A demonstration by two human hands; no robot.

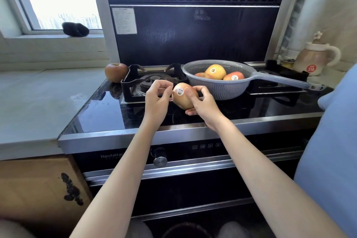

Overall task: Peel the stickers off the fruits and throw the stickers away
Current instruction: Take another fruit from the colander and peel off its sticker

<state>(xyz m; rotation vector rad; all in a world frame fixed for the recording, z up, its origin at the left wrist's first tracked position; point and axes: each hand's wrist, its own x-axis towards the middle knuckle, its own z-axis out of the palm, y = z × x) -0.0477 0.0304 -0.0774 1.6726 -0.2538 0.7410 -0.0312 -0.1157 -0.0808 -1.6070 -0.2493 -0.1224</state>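
Note:
My right hand (202,103) grips a yellow-pink apple (181,99) above the black stove top. A round white sticker (179,92) faces me on the apple's upper left side. My left hand (157,98) is beside the apple with curled fingers, its fingertips at the sticker's left edge. A grey colander (216,91) behind holds several more apples; two of them, a yellow one (215,71) and a red one (233,76), show stickers. A dark red apple (116,72) without a visible sticker stands at the stove's back left corner.
The colander's long handle (286,81) reaches right across the right burner. The left burner grate (152,81) lies just behind my hands. A cream kettle (314,60) stands at the back right. A cardboard box (38,189) sits at lower left. A round dark rim (186,228) lies at the bottom centre.

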